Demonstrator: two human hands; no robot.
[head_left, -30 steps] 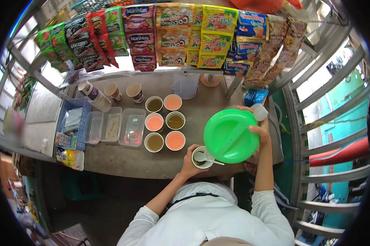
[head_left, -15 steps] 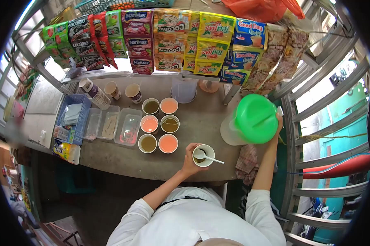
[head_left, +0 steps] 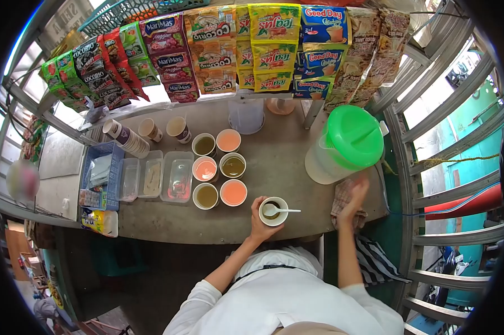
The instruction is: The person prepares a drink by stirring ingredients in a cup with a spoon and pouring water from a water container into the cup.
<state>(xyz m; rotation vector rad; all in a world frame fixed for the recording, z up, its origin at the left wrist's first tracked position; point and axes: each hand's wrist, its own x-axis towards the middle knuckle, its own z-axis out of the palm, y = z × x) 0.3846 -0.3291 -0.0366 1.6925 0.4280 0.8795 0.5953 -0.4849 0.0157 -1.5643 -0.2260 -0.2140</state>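
My left hand is wrapped round a white paper cup near the counter's front edge. A white plastic spoon leans in that cup, over a little dark liquid. My right hand is blurred by motion above a checked cloth, off the pitcher. Just behind it stands the clear pitcher with its green lid. Left of the held cup stand several filled cups, some with pink drink, others with a brownish-green one.
Three clear plastic tubs and a blue basket are at the left. Stacked paper cups lie behind them. Drink sachets hang across the back. Metal bars line the right side.
My right hand has let go of the pitcher's handle and moved down and left to the cloth. My left hand still holds the cup. The whole view has shifted slightly.
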